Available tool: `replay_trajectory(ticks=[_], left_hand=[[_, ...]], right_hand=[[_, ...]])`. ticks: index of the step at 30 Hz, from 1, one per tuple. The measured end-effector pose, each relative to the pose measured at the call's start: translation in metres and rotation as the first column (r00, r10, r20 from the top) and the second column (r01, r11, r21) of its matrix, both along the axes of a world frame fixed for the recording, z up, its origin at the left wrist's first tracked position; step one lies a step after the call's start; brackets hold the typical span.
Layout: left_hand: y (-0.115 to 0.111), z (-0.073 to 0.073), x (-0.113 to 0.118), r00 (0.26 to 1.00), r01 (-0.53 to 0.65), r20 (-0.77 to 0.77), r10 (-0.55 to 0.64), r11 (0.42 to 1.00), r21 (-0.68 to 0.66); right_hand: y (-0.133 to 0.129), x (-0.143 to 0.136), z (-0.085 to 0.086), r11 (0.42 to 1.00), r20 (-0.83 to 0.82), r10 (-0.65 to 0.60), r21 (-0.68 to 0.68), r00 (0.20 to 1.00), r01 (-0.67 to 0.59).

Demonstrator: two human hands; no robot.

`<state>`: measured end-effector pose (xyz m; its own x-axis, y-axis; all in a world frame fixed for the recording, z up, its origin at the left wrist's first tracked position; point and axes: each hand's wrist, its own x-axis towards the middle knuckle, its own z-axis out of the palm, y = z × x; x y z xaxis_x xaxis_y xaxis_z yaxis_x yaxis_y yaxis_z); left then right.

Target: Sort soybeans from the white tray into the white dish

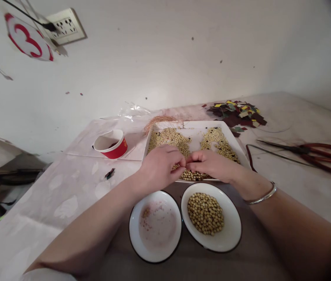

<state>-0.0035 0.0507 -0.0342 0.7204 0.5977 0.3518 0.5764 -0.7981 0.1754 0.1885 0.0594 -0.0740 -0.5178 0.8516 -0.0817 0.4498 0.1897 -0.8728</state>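
My left hand [163, 166] and my right hand [212, 164] meet fingertip to fingertip over the front part of a white tray [196, 125]. Both are closed in a pinch; whatever lies between the fingers is too small to make out. Around them the tray holds many small round golden-beige beads [218, 140], heaped on its left and right sides. Just in front stand two dark-rimmed white dishes: a right dish [232, 230] with larger beige beads [205, 214], and a left dish [161, 249] with reddish crumbs and a few tiny bits.
A red-and-white paper cup [120, 149] stands left of the tray. Copper-coloured strands [163, 120] lie behind it. To the right are a pile of dark and coloured scraps [237, 113] and red-handled scissors [314, 150]. A wall with a socket [65, 27] rises behind the table.
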Motion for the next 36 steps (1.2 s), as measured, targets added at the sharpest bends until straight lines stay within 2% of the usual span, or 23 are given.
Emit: replay_trajectory(ticks=[3, 7, 11, 17, 20, 23, 25, 27, 29, 31, 33, 36], left_hand=[[-0.002, -0.007, 0.004, 0.998, 0.054, -0.038, -0.051, 0.994, 0.090], [0.003, -0.013, 0.003, 0.996, 0.014, -0.090, -0.001, 0.989, 0.145], [0.004, -0.010, 0.001, 0.995, -0.024, -0.089, 0.039, 0.987, 0.161], [0.001, -0.009, 0.004, 0.992, 0.005, -0.128, 0.015, 0.988, 0.156], [0.004, -0.009, 0.001, 0.991, -0.041, -0.118, 0.061, 0.986, 0.160], [0.003, -0.003, -0.001, 0.995, -0.077, -0.059, 0.085, 0.989, 0.124], [-0.004, 0.004, 0.001, 0.999, -0.048, -0.002, 0.048, 0.996, 0.070], [-0.015, 0.011, 0.005, 0.999, 0.047, 0.027, -0.047, 0.999, -0.001], [-0.025, 0.016, 0.010, 0.985, 0.174, 0.003, -0.174, 0.982, -0.078], [-0.029, 0.017, 0.013, 0.970, 0.237, -0.029, -0.242, 0.964, -0.119], [-0.025, 0.016, 0.011, 0.978, 0.198, -0.042, -0.203, 0.975, -0.105], [-0.007, 0.012, 0.000, 0.999, -0.003, -0.046, 0.000, 0.998, -0.065]], right_hand=[[0.001, 0.001, -0.001, 1.000, -0.023, 0.016, 0.000, 1.000, -0.016], [0.001, 0.000, -0.002, 1.000, -0.017, 0.008, -0.001, 1.000, -0.008], [0.000, 0.000, -0.001, 1.000, -0.024, 0.025, 0.006, 0.999, -0.025], [-0.001, -0.001, 0.000, 1.000, 0.000, 0.015, -0.003, 1.000, -0.015], [-0.001, -0.001, 0.000, 1.000, -0.017, 0.022, 0.005, 1.000, -0.022], [-0.002, -0.001, 0.002, 1.000, -0.021, 0.016, -0.007, 1.000, -0.016], [-0.002, -0.001, 0.004, 1.000, -0.020, 0.016, -0.017, 1.000, -0.016], [-0.003, -0.001, 0.005, 0.999, -0.039, 0.022, -0.034, 0.999, -0.023], [-0.003, -0.001, 0.006, 0.997, -0.063, 0.030, -0.063, 0.998, -0.034], [-0.003, -0.001, 0.006, 0.996, -0.074, 0.032, -0.084, 0.997, -0.038], [-0.002, -0.001, 0.006, 0.997, -0.051, 0.028, -0.071, 0.998, -0.031], [-0.002, -0.001, 0.005, 1.000, -0.008, -0.001, -0.028, 1.000, 0.001]])
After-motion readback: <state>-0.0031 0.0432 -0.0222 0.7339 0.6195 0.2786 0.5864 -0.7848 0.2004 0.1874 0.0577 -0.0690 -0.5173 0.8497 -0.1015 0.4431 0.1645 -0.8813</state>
